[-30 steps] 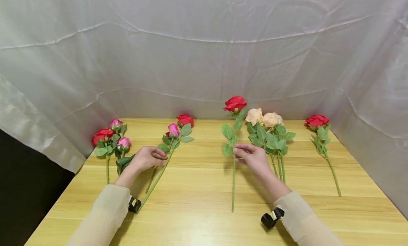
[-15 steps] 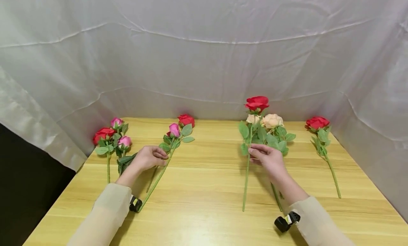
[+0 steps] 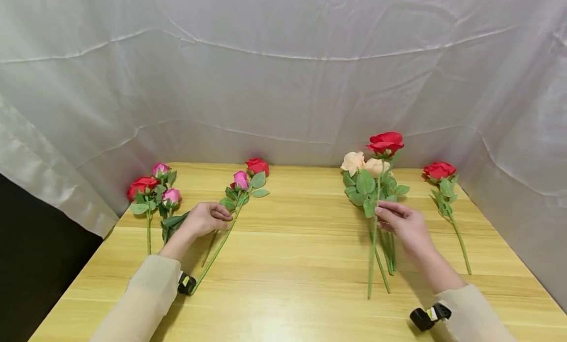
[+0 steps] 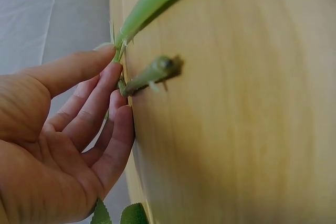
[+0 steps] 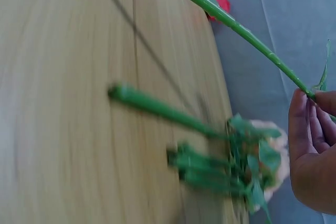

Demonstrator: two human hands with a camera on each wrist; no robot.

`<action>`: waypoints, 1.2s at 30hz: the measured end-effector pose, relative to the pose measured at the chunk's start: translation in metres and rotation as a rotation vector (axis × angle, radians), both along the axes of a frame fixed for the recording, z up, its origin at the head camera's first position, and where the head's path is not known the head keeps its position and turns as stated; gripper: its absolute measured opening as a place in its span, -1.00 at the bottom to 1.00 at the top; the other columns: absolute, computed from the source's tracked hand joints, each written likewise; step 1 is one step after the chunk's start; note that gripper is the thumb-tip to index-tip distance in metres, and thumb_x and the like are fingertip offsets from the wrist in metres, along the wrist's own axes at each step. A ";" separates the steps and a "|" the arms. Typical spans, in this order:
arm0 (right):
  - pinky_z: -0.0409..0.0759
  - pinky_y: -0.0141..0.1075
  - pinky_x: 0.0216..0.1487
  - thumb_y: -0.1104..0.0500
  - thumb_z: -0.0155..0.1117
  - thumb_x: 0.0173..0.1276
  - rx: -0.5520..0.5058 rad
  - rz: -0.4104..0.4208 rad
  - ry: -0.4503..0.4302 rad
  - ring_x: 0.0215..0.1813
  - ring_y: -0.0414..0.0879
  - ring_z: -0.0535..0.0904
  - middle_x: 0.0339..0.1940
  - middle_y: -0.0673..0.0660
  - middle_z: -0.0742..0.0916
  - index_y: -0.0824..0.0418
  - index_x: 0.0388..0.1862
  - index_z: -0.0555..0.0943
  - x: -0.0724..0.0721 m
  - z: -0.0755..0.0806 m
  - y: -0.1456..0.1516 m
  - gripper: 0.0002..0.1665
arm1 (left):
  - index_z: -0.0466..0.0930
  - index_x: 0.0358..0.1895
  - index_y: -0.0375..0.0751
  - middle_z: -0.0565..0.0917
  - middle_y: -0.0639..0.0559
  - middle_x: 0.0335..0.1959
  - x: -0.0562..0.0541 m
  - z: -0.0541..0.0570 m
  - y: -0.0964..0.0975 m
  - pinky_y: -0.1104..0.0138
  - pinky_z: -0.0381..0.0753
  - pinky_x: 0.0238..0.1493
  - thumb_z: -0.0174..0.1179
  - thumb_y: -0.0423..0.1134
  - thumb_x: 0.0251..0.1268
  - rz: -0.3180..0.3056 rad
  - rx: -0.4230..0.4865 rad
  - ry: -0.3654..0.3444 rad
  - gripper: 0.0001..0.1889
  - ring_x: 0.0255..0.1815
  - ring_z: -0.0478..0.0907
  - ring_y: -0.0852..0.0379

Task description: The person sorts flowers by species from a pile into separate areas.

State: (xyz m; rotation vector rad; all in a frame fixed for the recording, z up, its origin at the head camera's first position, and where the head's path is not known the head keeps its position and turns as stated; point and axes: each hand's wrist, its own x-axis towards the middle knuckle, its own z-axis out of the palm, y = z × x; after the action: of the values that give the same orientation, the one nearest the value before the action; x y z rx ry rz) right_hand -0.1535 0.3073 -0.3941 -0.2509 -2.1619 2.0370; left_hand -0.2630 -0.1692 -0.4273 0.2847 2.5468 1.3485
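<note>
Right of centre in the head view, the right hand [image 3: 405,226] pinches the raised red rose [image 3: 386,143] by its stem, just beside the leaves, in front of the peach roses [image 3: 353,163]. It should be light, the slim stem fairly stiff, the petals soft and easily crushed, so the bare stem is the place to grip. Left of centre, the left hand [image 3: 204,219] pinches a long green stem [image 3: 214,258] over the counter [image 3: 301,263].

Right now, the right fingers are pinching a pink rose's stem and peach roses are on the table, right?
Not quite: the held rose is red, not pink, as the head view shows. The right fingers do pinch its stem, and peach roses are on the table.
</note>
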 end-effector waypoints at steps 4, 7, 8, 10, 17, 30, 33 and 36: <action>0.75 -0.43 -0.05 0.19 0.42 0.46 -0.035 -0.013 0.022 -0.11 -0.30 0.74 -0.12 -0.18 0.78 0.22 0.19 0.70 0.007 -0.001 0.022 -0.65 | 0.69 -0.02 -0.38 0.80 -0.19 -0.09 0.000 0.000 0.000 0.20 0.68 -0.04 0.47 -0.41 0.21 -0.001 0.013 -0.007 -0.71 -0.05 0.70 -0.06; 0.76 -0.43 -0.08 0.24 0.44 0.44 -0.075 -0.036 0.048 -0.13 -0.31 0.75 -0.12 -0.20 0.80 0.13 0.10 0.76 0.011 -0.001 0.038 -0.72 | 0.69 -0.01 -0.39 0.80 -0.18 -0.09 0.000 0.000 0.000 0.20 0.68 -0.02 0.46 -0.42 0.22 -0.004 0.024 -0.011 -0.71 -0.03 0.69 -0.07; 0.76 -0.43 -0.09 0.25 0.44 0.43 -0.085 -0.044 0.055 -0.14 -0.31 0.76 -0.13 -0.19 0.81 0.11 0.08 0.78 0.012 -0.002 0.043 -0.73 | 0.69 -0.01 -0.40 0.80 -0.18 -0.09 0.000 0.001 0.000 0.19 0.68 -0.02 0.46 -0.42 0.22 -0.005 0.027 -0.012 -0.71 -0.03 0.69 -0.08; 0.76 -0.43 -0.10 0.26 0.45 0.42 -0.098 -0.059 0.065 -0.15 -0.30 0.77 -0.14 -0.19 0.82 0.10 0.05 0.80 0.015 -0.003 0.053 -0.74 | 0.69 -0.01 -0.41 0.80 -0.18 -0.09 0.000 0.001 0.001 0.20 0.68 -0.02 0.46 -0.43 0.22 -0.006 0.033 -0.012 -0.71 -0.02 0.69 -0.08; 0.76 -0.44 -0.16 0.20 0.47 0.41 -0.046 -0.089 0.010 -0.20 -0.31 0.77 -0.17 -0.26 0.81 0.04 0.00 0.83 0.026 -0.013 0.089 -0.79 | 0.68 0.00 -0.42 0.79 -0.20 -0.07 -0.001 0.001 0.001 0.26 0.67 -0.05 0.46 -0.45 0.22 -0.011 0.050 -0.025 -0.71 0.00 0.69 -0.10; 0.76 -0.45 -0.21 0.06 0.38 0.50 0.255 -0.071 -0.194 -0.27 -0.38 0.74 -0.33 -0.37 0.75 -0.06 -0.03 0.82 0.006 -0.018 0.142 -0.84 | 0.68 0.00 -0.39 0.78 -0.20 -0.05 0.000 0.001 -0.001 0.20 0.69 -0.03 0.47 -0.41 0.23 0.003 0.039 -0.035 -0.70 0.00 0.69 -0.10; 0.77 -0.42 -0.20 0.06 0.32 0.54 0.329 -0.082 -0.216 -0.29 -0.39 0.73 -0.35 -0.42 0.71 0.17 0.14 0.76 0.000 -0.016 0.149 -0.68 | 0.68 0.01 -0.39 0.79 -0.20 -0.07 0.000 -0.001 0.001 0.17 0.69 -0.01 0.49 -0.38 0.22 0.009 0.032 -0.029 -0.68 -0.03 0.69 -0.09; 0.78 -0.40 -0.22 0.12 0.28 0.55 0.371 -0.092 -0.218 -0.33 -0.39 0.72 -0.39 -0.43 0.67 0.37 0.20 0.70 -0.004 -0.015 0.156 -0.59 | 0.68 0.01 -0.37 0.79 -0.16 -0.10 -0.001 -0.003 0.004 0.17 0.69 0.02 0.52 -0.35 0.20 0.013 0.022 -0.017 -0.65 -0.06 0.70 -0.05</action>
State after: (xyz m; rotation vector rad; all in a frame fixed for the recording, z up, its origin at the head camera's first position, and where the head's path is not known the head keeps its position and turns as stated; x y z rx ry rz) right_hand -0.1576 0.4631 -0.4090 -0.5300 -2.5498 1.5834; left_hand -0.2643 -0.1651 -0.4299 0.2598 2.5263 1.3780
